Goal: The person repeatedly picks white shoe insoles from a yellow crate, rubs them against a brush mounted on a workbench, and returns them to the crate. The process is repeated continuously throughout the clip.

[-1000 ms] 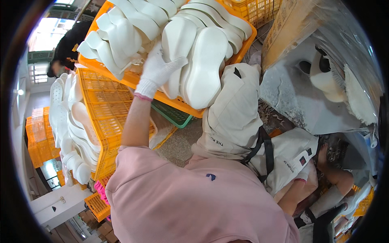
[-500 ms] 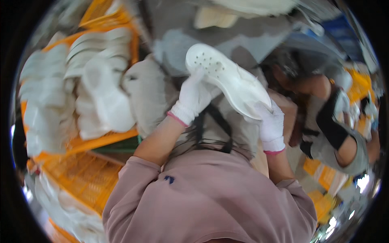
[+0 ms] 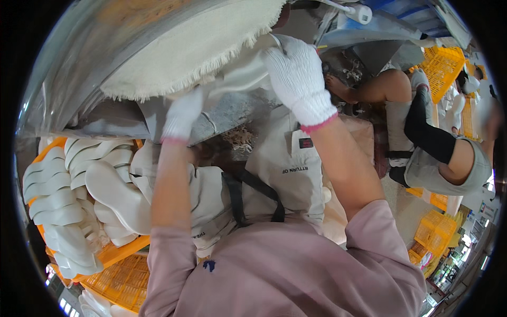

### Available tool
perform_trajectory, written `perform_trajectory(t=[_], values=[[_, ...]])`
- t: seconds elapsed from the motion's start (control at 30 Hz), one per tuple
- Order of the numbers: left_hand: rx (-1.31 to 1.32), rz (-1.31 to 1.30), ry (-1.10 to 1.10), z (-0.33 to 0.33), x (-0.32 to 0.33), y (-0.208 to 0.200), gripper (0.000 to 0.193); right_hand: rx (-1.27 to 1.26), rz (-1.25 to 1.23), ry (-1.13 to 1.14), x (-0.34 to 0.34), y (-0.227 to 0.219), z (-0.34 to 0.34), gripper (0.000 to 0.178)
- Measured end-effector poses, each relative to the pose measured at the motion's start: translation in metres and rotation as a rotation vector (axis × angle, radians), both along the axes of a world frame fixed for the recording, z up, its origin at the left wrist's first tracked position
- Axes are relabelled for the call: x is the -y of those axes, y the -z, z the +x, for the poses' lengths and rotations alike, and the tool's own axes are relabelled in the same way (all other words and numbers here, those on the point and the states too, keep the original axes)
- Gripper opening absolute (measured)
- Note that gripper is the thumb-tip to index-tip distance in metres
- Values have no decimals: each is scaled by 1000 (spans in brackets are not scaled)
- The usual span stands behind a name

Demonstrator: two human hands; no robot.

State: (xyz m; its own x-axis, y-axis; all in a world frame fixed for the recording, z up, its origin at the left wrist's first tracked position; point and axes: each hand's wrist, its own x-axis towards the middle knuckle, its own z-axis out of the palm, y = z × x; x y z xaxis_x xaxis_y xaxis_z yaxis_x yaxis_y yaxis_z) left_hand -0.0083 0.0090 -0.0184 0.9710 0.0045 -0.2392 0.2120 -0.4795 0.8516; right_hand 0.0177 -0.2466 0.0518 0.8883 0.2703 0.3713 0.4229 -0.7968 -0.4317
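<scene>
Two stretches of dark lettering marked the pale cloth point(image 3: 282, 150) over the person's lap, and a small dark label point(image 3: 306, 142) sat above one of them, near the right forearm. A navy mark point(image 3: 209, 265) showed on the front of the pink shirt point(image 3: 285, 274).

The white shoe point(image 3: 243, 76) was up between the two gloved hands, just below the frayed edge of a cream cloth disc point(image 3: 195, 53) — whether the two touched could not be told. The right hand point(image 3: 301, 76) was closed around the shoe's right end. The left hand point(image 3: 182, 113) was beside the other end, too blurred to tell whether its fingers gripped.

Half a second earlier, both hands had held the shoe lower, in front of the lap, its holed end plain to see; now it was up at the disc — those holes out of sight. The orange crate point(image 3: 124, 251) of white shoe pieces point(image 3: 58, 206) appeared lower at the left than before, and the co-worker's bent leg point(image 3: 380, 87) remained at the right.
</scene>
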Motion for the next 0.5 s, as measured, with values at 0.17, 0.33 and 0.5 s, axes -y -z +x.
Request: perform_trajectory(t=[0.17, 0.33, 0.5], values=[[-21, -734, -119, -60, 32, 11, 58, -181, -6, -31, -21, -24, -12, 42], [230, -903, -383, -9, 150, 32, 39, -351, 437, 228, -2, -50, -92, 87], [133, -347, -105, 42, 122, -19, 57, -126, 391, 298, 15, -5, -51, 82]])
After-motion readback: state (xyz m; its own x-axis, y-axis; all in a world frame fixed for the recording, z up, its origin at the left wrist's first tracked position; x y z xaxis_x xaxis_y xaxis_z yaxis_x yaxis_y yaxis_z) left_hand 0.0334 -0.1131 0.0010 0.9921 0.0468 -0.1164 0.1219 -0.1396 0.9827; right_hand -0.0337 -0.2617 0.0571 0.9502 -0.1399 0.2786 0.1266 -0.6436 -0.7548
